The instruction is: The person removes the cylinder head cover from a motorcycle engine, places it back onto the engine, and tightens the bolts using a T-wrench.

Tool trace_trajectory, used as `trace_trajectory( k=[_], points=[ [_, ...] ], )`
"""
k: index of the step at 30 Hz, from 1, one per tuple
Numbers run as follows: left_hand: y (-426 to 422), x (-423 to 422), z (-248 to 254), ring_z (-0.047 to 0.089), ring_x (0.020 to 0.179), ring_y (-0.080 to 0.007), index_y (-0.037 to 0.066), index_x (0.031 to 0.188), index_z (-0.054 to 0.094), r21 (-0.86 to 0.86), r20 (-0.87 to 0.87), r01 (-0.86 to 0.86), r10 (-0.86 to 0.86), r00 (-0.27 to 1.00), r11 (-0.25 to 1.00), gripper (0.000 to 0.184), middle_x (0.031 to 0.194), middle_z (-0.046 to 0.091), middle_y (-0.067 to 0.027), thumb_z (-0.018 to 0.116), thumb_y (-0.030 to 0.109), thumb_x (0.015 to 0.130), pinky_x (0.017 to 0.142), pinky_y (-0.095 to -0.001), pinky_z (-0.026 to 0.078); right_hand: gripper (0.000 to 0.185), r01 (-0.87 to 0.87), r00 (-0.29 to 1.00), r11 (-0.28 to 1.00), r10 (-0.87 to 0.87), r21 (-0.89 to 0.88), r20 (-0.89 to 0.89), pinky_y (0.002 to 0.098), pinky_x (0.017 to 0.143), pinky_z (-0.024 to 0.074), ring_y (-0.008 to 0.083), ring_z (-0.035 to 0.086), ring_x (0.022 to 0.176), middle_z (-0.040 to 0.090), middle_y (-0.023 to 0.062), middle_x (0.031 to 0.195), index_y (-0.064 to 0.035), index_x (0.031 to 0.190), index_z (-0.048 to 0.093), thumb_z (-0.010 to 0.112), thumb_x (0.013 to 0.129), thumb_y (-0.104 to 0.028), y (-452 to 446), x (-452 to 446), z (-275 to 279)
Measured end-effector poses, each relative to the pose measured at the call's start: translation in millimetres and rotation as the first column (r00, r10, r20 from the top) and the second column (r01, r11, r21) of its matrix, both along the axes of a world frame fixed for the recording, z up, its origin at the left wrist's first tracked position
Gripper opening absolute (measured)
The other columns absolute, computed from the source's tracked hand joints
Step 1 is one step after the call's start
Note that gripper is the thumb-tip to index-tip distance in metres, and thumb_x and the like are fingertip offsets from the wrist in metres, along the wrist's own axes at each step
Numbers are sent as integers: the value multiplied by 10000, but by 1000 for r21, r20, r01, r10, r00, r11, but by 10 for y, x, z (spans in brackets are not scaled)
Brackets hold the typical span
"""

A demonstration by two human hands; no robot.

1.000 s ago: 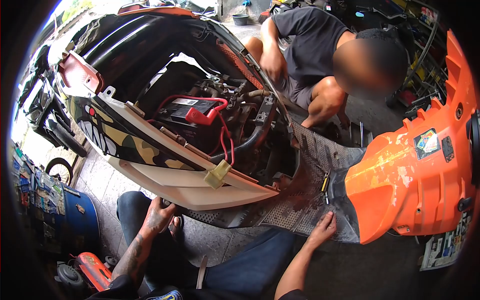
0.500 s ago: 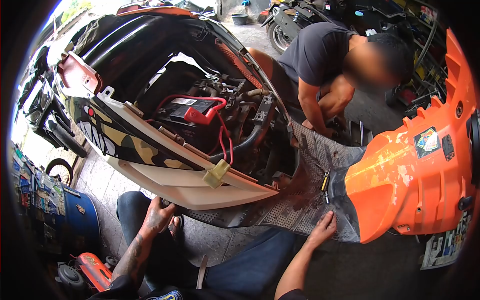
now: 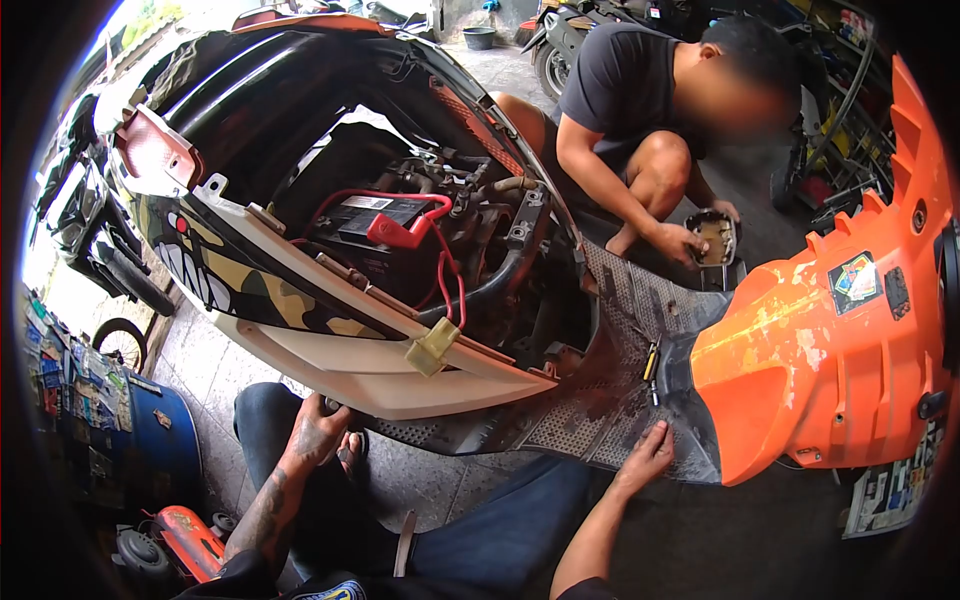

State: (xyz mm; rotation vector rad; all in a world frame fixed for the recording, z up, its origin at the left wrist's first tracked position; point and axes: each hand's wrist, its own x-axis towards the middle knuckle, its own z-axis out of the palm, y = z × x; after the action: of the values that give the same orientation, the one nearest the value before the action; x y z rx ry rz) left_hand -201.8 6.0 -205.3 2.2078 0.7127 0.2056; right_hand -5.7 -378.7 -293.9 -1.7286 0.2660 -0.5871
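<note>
A scooter with its seat area opened up fills the middle. Its cream and camouflage side panel [image 3: 400, 385] faces me, and a black battery [image 3: 372, 225] with red cables sits inside. Below the panel's lower edge, my left hand [image 3: 318, 432] is closed around something small and greyish that I cannot make out. My right hand [image 3: 648, 458] grips the near edge of the black footboard [image 3: 575, 435], thumb on top. On the footboard, just beyond that hand, lies a screwdriver [image 3: 651, 368] with a yellow and black handle. The orange front shield [image 3: 800, 350] rises to the right.
Across the scooter a co-worker [image 3: 625, 110] squats, holding a squarish metal part [image 3: 712, 238] with a tan inside. A blue drum [image 3: 165, 430] and an orange-red machine [image 3: 190, 540] stand at left. Another motorbike [image 3: 590, 45] is parked behind, and a shelf rack [image 3: 850, 110] stands at right.
The co-worker has straightened up a little and now holds up the squarish metal part in both hands. My own hands and the scooter stay where they were.
</note>
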Motion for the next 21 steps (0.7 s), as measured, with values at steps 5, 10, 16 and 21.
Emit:
trace_trajectory(
  k=[5,10,16,21],
  points=[
    [67,-39,-132,611,959,-314,-71,1041,573,75,4,13,-13,1000,997,411,997,620,-249,618,242,778,845,-358,455,362,3,1000,1000,-3,-18,6,290,447,264,90,339,489,369,-15,550,-12,685,453,466,967,-239,-10,9,-29],
    [-64,38,55,612,957,-312,-72,1046,567,-182,13,-148,152,988,972,413,997,621,-245,621,237,778,841,-357,457,364,-3,1000,1000,3,6,2,288,448,263,90,339,490,367,-14,552,-13,677,450,466,965,-236,-41,19,-89],
    [-4,3,-50,616,948,-307,-80,1049,564,-117,15,-84,86,996,990,427,988,627,-236,624,248,782,832,-354,462,363,-5,1000,1000,5,13,-19,285,451,265,87,341,495,372,-16,557,-15,671,446,465,964,-227,-48,18,-103],
    [81,-61,-180,599,947,-338,-21,1069,583,91,53,58,-63,997,994,360,1009,587,-240,635,188,780,812,-370,474,323,-3,999,1000,4,-9,45,206,436,215,21,301,505,359,-79,607,-104,692,446,482,967,-269,-39,39,-143]
  ],
)
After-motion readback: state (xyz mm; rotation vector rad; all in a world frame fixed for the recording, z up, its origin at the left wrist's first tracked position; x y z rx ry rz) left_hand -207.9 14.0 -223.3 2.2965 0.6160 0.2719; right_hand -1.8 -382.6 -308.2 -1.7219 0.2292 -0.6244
